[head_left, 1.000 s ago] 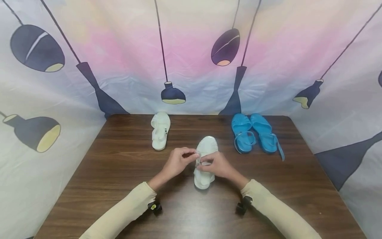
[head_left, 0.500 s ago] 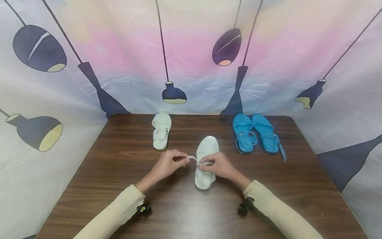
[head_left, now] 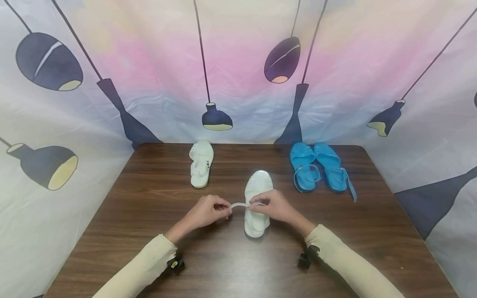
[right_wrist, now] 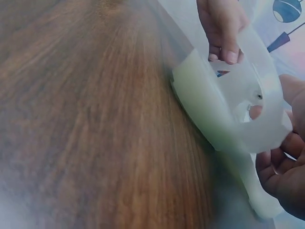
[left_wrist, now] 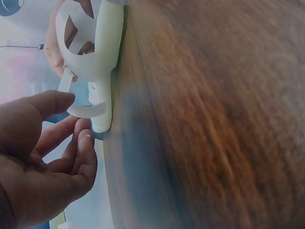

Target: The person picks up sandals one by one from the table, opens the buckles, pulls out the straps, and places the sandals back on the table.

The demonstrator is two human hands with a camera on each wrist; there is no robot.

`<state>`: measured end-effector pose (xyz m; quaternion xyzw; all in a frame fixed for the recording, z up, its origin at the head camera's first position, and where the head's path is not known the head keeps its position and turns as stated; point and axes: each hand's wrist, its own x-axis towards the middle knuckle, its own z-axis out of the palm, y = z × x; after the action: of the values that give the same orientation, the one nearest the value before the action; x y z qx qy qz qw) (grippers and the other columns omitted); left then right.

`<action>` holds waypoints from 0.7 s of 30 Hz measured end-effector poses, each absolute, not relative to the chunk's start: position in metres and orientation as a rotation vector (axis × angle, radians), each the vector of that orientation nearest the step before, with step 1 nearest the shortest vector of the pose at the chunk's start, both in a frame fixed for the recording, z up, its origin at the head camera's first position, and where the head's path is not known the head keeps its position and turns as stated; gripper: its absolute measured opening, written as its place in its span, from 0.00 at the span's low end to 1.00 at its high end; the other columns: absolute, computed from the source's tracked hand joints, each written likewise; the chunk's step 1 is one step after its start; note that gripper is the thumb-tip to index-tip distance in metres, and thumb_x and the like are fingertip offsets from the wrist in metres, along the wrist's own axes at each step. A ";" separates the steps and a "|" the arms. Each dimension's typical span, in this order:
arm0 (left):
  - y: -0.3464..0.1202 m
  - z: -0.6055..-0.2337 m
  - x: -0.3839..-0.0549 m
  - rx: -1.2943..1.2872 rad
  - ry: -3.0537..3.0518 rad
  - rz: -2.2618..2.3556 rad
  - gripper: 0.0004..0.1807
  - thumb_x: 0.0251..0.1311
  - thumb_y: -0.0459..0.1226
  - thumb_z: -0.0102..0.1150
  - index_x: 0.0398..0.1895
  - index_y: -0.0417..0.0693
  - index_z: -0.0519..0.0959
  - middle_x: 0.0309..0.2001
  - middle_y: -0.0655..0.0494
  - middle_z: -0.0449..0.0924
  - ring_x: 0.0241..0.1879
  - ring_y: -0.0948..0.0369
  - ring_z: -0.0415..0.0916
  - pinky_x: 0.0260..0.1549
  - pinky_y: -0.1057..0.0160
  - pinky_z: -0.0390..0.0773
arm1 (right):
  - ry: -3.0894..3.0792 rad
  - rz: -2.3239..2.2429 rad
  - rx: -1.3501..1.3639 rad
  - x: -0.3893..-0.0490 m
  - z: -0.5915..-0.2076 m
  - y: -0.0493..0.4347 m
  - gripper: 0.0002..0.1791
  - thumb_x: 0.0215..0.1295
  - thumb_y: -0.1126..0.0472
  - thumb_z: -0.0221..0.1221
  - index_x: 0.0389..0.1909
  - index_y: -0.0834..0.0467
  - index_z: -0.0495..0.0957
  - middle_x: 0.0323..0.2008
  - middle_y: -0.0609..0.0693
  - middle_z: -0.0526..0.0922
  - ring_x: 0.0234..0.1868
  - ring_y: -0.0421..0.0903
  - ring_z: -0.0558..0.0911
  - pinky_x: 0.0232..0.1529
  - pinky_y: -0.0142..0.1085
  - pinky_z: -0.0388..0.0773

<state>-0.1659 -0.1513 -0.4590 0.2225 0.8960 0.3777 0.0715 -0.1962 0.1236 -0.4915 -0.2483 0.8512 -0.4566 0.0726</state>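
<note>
A white sandal (head_left: pixel 258 182) lies on the wooden table in front of me, toe pointing away. Its ankle strap (head_left: pixel 239 204) stretches out to the left, and my left hand (head_left: pixel 205 212) pinches the free end between thumb and fingers. On the sandal's other side, my right hand (head_left: pixel 275 205) reaches over the top and pinches the strap beside the small buckle (left_wrist: pixel 70 71). In the right wrist view the sandal's heel piece (right_wrist: pixel 257 136) stands in front of the fingers and partly hides them.
The other white sandal (head_left: pixel 201 165) lies at the back left of the table (head_left: pixel 156 174). Two blue sandals (head_left: pixel 302 159) lie side by side at the back right, one with its strap (head_left: pixel 351 188) hanging loose. A printed cloth (head_left: pixel 164 62) rises behind the table's far edge.
My left hand has drawn away to the left and slightly toward me, pulling the strap end out from the buckle area. The right hand has stayed nearly in place on the sandal.
</note>
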 end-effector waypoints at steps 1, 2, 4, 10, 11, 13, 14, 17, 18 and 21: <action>-0.151 -0.460 -0.166 0.677 2.685 1.132 0.03 0.63 0.37 0.69 0.37 0.49 0.89 0.26 0.65 0.83 0.25 0.68 0.76 0.23 0.68 0.78 | 2.559 -1.365 -0.744 -0.197 -0.491 0.125 0.12 0.62 0.48 0.71 0.42 0.48 0.90 0.36 0.37 0.89 0.39 0.38 0.84 0.42 0.34 0.82; -0.150 -0.460 -0.166 0.680 2.678 1.132 0.03 0.63 0.37 0.69 0.37 0.49 0.89 0.27 0.65 0.83 0.25 0.67 0.76 0.23 0.68 0.79 | 2.559 -1.362 -0.741 -0.197 -0.491 0.126 0.12 0.63 0.48 0.71 0.43 0.48 0.90 0.36 0.37 0.89 0.39 0.38 0.84 0.42 0.34 0.82; -0.148 -0.461 -0.168 0.682 2.666 1.140 0.05 0.63 0.38 0.68 0.39 0.48 0.88 0.28 0.64 0.83 0.25 0.67 0.77 0.24 0.67 0.79 | 2.562 -1.355 -0.735 -0.197 -0.489 0.130 0.12 0.64 0.48 0.70 0.44 0.48 0.89 0.36 0.38 0.89 0.38 0.39 0.84 0.42 0.35 0.83; -0.133 -0.461 -0.173 0.691 2.638 1.214 0.16 0.66 0.45 0.67 0.48 0.44 0.85 0.36 0.61 0.85 0.34 0.67 0.80 0.36 0.67 0.81 | 2.573 -1.310 -0.742 -0.197 -0.484 0.138 0.15 0.67 0.46 0.67 0.49 0.49 0.88 0.39 0.39 0.88 0.40 0.39 0.83 0.44 0.37 0.83; -0.130 -0.462 -0.174 0.695 2.632 1.228 0.17 0.66 0.46 0.67 0.49 0.44 0.85 0.37 0.60 0.85 0.36 0.67 0.80 0.38 0.67 0.81 | 2.577 -1.301 -0.742 -0.196 -0.483 0.138 0.15 0.67 0.46 0.67 0.49 0.49 0.88 0.39 0.39 0.88 0.40 0.39 0.83 0.44 0.37 0.83; -0.124 -0.463 -0.175 0.700 2.620 1.249 0.17 0.66 0.46 0.66 0.50 0.44 0.84 0.39 0.59 0.85 0.38 0.66 0.81 0.40 0.67 0.82 | 2.581 -1.292 -0.740 -0.195 -0.483 0.138 0.15 0.68 0.46 0.66 0.49 0.49 0.88 0.40 0.40 0.89 0.41 0.39 0.83 0.45 0.38 0.83; -0.121 -0.464 -0.176 0.706 2.615 1.257 0.17 0.67 0.47 0.66 0.50 0.44 0.83 0.40 0.59 0.85 0.39 0.66 0.81 0.41 0.66 0.82 | 2.585 -1.288 -0.736 -0.194 -0.483 0.139 0.15 0.68 0.46 0.66 0.49 0.49 0.88 0.41 0.40 0.89 0.42 0.39 0.83 0.46 0.38 0.83; -0.114 -0.467 -0.177 0.711 2.590 1.278 0.17 0.67 0.46 0.66 0.51 0.44 0.83 0.41 0.59 0.86 0.41 0.65 0.82 0.42 0.65 0.82 | 2.585 -1.292 -0.727 -0.192 -0.483 0.138 0.14 0.69 0.48 0.65 0.48 0.50 0.88 0.42 0.41 0.89 0.45 0.39 0.84 0.48 0.39 0.83; -0.112 -0.468 -0.178 0.714 2.584 1.280 0.17 0.67 0.46 0.67 0.51 0.45 0.83 0.42 0.59 0.86 0.42 0.65 0.82 0.43 0.65 0.82 | 2.581 -1.296 -0.725 -0.192 -0.483 0.137 0.13 0.70 0.48 0.65 0.48 0.50 0.88 0.42 0.41 0.89 0.46 0.39 0.84 0.48 0.39 0.83; -0.107 -0.471 -0.179 0.736 2.568 1.293 0.16 0.66 0.46 0.67 0.50 0.46 0.83 0.42 0.58 0.86 0.43 0.64 0.82 0.44 0.65 0.81 | 2.567 -1.313 -0.727 -0.191 -0.484 0.137 0.12 0.70 0.51 0.65 0.47 0.51 0.88 0.43 0.42 0.89 0.47 0.40 0.85 0.49 0.40 0.83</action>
<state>-0.1794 -0.1067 -0.4709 0.2471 0.8620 0.4340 0.0868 -0.1911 0.1367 -0.4838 -0.2435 0.8603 -0.4399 0.0839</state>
